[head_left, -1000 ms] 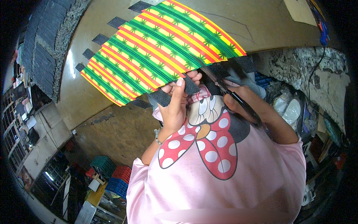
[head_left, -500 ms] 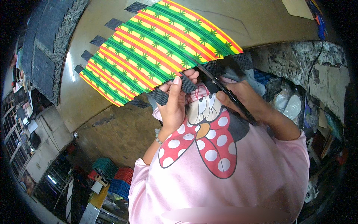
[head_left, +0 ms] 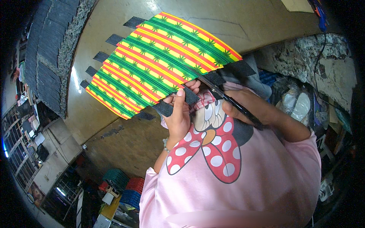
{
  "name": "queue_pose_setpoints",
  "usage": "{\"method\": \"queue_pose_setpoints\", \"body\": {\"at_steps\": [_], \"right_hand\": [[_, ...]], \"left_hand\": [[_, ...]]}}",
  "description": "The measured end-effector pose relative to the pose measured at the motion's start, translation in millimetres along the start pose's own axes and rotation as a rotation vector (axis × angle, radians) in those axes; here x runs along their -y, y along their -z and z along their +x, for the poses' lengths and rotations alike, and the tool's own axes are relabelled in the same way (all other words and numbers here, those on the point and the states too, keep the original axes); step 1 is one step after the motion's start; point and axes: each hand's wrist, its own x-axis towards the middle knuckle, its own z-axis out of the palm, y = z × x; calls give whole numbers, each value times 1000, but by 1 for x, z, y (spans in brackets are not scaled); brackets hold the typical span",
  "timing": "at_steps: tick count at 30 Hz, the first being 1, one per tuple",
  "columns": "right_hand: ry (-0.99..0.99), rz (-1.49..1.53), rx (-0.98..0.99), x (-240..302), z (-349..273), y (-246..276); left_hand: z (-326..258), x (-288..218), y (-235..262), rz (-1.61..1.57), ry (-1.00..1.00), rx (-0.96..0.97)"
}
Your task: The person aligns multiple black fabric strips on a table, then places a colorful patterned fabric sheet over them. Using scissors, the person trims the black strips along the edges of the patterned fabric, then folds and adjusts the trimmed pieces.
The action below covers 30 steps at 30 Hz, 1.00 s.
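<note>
Green, yellow and red striped panel (head_left: pixel 152 64), leaf-printed, ridged in layers; lies over the margin of the brown desk (head_left: pixel 273 34), its near side overhanging toward the wearer; whether its middle rests on the top cannot be told. Black mesh tabs (head_left: pixel 134 22): five jutting from the far left side, others along the near side. Left hand (head_left: pixel 181 112): grasping the panel's near side, thumb above, fingers curled beneath, beside the tabs there. Right hand (head_left: pixel 249 99): wrapped round the handles of dark scissors (head_left: pixel 228 98), blades pointing away and leftward at the near side, just right of the left fingers; gap between blades too dark to judge. Step, as judged: trimming at this margin. Handling notes: pinch close to the cut so the layers do not slip, yet fold the left fingertips back from the blade line; isolate one tab before each bite; leave the printed face outside it; prefer short strokes along the edge; support the overhang, likely to sag or skew if tugged. Adjacent, right: bagged pale items (head_left: pixel 302 106). Worn: pink shirt (head_left: pixel 266 174).
</note>
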Motion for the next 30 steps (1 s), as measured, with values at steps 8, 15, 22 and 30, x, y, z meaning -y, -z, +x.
{"method": "queue_pose_setpoints", "body": {"at_steps": [8, 15, 22, 30], "right_hand": [[-99, 112, -66, -4, 2, -7], [-112, 100, -9, -4, 3, -1], [-130, -159, 234, -32, -35, 15], [-292, -35, -35, -50, -73, 19]], "left_hand": [[1, 0, -1, -3, -9, 31], [0, -1, -3, -27, 12, -3], [-1, 10, 9, 71, -29, -20], [9, 40, 9, 102, 106, 430]]}}
